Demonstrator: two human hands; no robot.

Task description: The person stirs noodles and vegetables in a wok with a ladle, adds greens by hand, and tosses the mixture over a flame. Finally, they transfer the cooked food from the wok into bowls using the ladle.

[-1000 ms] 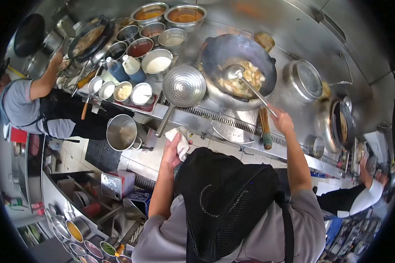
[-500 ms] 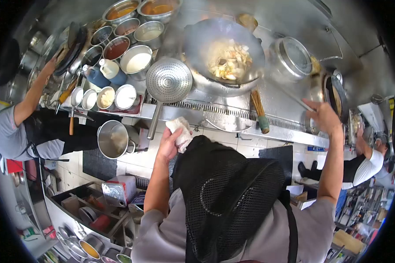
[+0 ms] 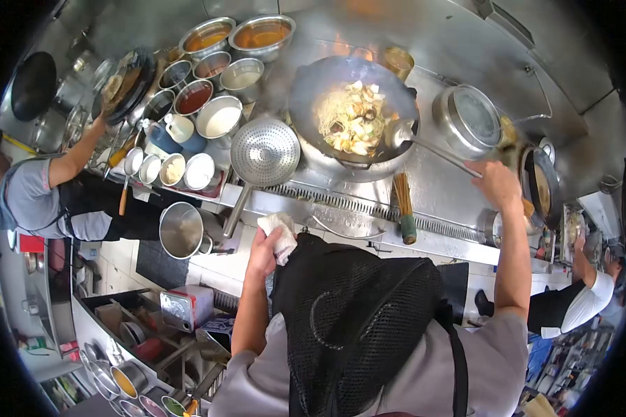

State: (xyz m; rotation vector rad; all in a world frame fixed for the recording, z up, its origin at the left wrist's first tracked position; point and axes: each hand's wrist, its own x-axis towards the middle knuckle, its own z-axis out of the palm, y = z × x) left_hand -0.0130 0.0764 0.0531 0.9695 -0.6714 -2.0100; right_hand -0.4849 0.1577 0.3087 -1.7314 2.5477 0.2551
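My right hand (image 3: 499,183) is closed around the handle of a wok ladle (image 3: 438,151). The ladle's bowl rests inside the right side of a large dark wok (image 3: 306,87), beside the food. Noodles mixed with pale chopped vegetables and dark pieces (image 3: 355,118) steam in the wok. Away from the stove, below the counter's front edge in the picture, my left hand (image 3: 259,256) grips a folded white cloth (image 3: 278,238). A perforated strainer (image 3: 266,149) lies left of the wok, its handle sticking out over the edge near the cloth.
Steel bowls of sauces (image 3: 219,117) and squeeze bottles (image 3: 181,129) crowd the left counter. A lidded pot (image 3: 469,121) stands right of the wok; a bamboo brush (image 3: 405,208) lies in front. Flames (image 3: 341,45) rise behind. One co-worker (image 3: 42,181) works at left, another (image 3: 577,292) at right.
The ladle's bowl now shows clearly inside the wok, and noodles are visible among the vegetables. Flames have appeared behind the wok. My left hand still grips the cloth.
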